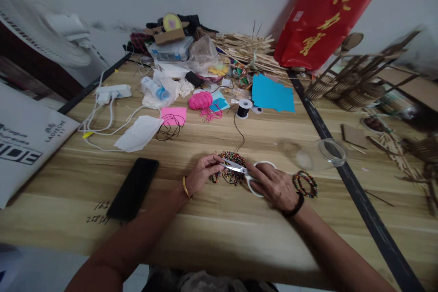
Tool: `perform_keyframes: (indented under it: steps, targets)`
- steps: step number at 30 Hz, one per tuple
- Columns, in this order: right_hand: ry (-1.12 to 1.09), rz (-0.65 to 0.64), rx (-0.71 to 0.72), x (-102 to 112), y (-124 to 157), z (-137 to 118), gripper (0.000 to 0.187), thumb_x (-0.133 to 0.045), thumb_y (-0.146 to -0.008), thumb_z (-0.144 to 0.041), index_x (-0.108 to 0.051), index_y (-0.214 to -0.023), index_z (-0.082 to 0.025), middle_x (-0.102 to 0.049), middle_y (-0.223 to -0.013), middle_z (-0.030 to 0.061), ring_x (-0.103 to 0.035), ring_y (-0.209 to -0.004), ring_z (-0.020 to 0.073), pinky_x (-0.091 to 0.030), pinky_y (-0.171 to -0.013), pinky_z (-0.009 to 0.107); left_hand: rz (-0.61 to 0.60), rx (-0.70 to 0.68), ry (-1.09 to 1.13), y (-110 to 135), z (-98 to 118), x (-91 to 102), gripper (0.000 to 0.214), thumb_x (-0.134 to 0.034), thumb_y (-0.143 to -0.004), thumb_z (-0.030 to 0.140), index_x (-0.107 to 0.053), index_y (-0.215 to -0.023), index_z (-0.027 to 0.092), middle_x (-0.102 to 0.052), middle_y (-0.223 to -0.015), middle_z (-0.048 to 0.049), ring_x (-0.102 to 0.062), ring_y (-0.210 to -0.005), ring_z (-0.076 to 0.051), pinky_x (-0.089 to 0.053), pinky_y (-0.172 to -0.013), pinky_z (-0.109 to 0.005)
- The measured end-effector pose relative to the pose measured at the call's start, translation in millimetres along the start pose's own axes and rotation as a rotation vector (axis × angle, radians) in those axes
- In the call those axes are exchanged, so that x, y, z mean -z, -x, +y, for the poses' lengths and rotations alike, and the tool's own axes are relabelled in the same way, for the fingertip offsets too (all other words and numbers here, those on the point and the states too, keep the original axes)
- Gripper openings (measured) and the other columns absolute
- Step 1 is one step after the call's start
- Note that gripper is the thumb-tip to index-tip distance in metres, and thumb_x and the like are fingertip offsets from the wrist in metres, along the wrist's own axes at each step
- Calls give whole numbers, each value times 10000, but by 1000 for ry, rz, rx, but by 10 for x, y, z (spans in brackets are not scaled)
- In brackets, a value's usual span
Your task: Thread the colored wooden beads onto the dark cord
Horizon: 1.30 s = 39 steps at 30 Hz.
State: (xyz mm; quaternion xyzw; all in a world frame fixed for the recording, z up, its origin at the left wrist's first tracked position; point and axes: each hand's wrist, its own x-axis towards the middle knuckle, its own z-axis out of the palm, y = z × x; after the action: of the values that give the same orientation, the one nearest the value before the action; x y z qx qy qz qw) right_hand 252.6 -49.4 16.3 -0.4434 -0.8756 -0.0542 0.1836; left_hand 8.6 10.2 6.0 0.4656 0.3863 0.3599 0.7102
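My left hand [202, 173] pinches a pile of multicoloured beaded strands [232, 164] on the wooden table [212, 219]. My right hand [273, 185] is closed on the white handles of a pair of scissors [244, 172], whose blades point left over the beads toward my left fingers. A thin black cord [238, 132] runs from the beads up to a spool of black thread [243, 108]. A finished beaded bracelet [305, 183] lies just right of my right wrist.
A black phone [133, 188] lies to the left. A clear plastic jar [318, 153] lies on its side at the right. Farther back are pink yarn [200, 100], blue paper [273, 94], a pink note, a white power strip [111, 92], a stick bundle and a red bag [325, 9].
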Motion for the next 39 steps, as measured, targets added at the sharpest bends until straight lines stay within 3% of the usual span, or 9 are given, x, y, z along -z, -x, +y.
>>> perform_keyframes:
  steps: [16, 25, 31, 39]
  targets:
    - [-3, 2, 32, 9, -5, -32, 360, -428, -954, -279, -483, -1281, -140, -604, -1004, 124, -588, -867, 201, -519, -698, 290, -64, -19, -66, -27, -114, 69, 246, -707, -697, 277, -636, -873, 121, -662, -749, -29, -579, -627, -96, -456, -525, -176]
    - [8, 11, 52, 13, -7, -41, 343, -398, -966, -298, -504, -1250, -137, -614, -973, 119, -599, -813, 184, -513, -655, 269, -67, -22, -82, -16, -76, 42, 236, -717, -682, 257, -629, -843, 108, -642, -723, -15, -555, -610, -80, -455, -551, -174]
    - [-39, 0, 45, -9, -6, -47, 354, -370, -971, -305, -496, -1254, -133, -607, -972, 128, -601, -793, 191, -520, -638, 282, -86, 12, -79, -9, -80, 48, 255, -696, -704, 290, -615, -871, 115, -648, -745, -28, -549, -585, -86, -441, -455, -158]
    - [-100, -15, 40, -86, 24, -54, 392, -344, -975, -320, -435, -1299, -119, -591, -993, 149, -596, -816, 213, -535, -653, 315, -95, 16, -63, -2, -65, 45, 246, -701, -701, 274, -618, -864, 110, -645, -722, -22, -547, -569, -77, -442, -442, -142]
